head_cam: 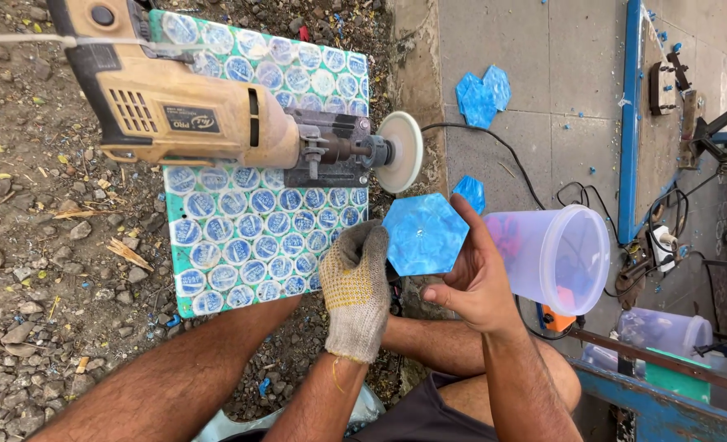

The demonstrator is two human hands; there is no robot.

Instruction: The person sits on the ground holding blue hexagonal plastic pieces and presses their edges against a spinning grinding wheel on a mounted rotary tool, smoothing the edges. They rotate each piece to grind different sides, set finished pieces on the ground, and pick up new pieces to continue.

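A blue hexagonal plastic tile [425,233] is held between both my hands, just below the white buffing disc [402,152]. My left hand [355,286], in a knitted work glove, grips the tile's left edge. My bare right hand [470,278] supports its right side with the fingers behind it. The disc is fitted to a tan electric drill [191,115] that lies fixed on a board [249,237] covered with blue and white bottle caps.
A translucent plastic tub [556,258] lies on its side right of my hands. Blue heart-shaped pieces [483,94] lie on the paving. A black cable [503,155] runs across it. Gravel lies to the left, a blue metal frame [632,115] and clutter to the right.
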